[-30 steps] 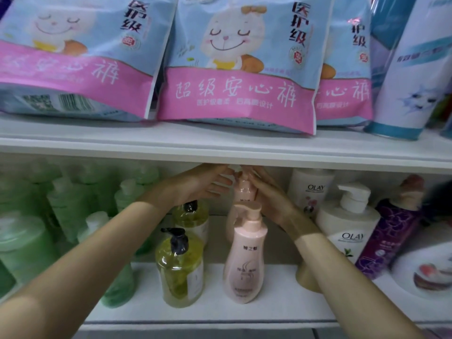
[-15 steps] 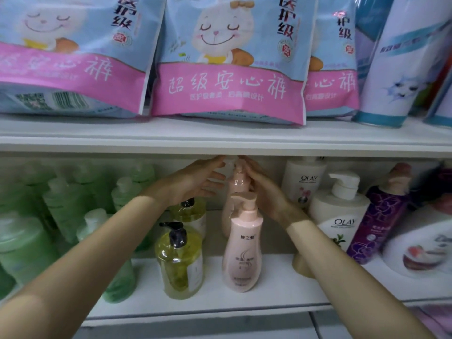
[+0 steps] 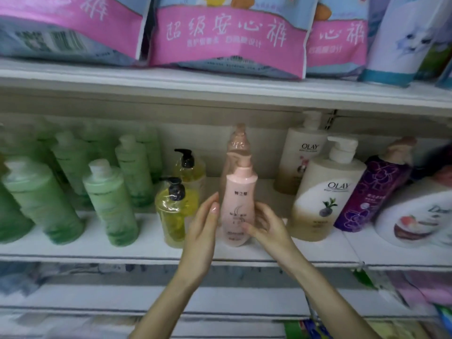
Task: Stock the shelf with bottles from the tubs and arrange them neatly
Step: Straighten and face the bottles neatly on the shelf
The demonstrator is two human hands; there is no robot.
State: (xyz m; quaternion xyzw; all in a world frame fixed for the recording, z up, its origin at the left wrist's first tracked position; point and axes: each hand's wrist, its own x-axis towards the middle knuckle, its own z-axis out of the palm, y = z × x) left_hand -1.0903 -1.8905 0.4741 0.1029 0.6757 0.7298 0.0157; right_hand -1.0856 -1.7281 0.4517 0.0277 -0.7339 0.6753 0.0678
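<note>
A pink pump bottle (image 3: 239, 192) stands upright at the front of the white shelf (image 3: 110, 250). Directly behind it stands a second pink bottle (image 3: 238, 140), wrapped in clear film. My left hand (image 3: 204, 226) lies with straight fingers against the front bottle's left side. From the right, my right hand (image 3: 266, 227) curls around the same bottle, thumb across its label. Left of the pink pair, two yellow bottles with black pumps (image 3: 175, 216) stand one behind the other.
Several green bottles (image 3: 107, 199) fill the shelf's left part. Two cream Olay bottles (image 3: 327, 192), a purple bottle (image 3: 371, 192) and a white Dove pack (image 3: 415, 216) stand to the right. The upper shelf (image 3: 220, 94), close overhead, carries pink-and-blue packs (image 3: 227, 37).
Both hands have come down and forward from the rear pink bottle's top to the sides of the front pink bottle. The rear bottle now stands free.
</note>
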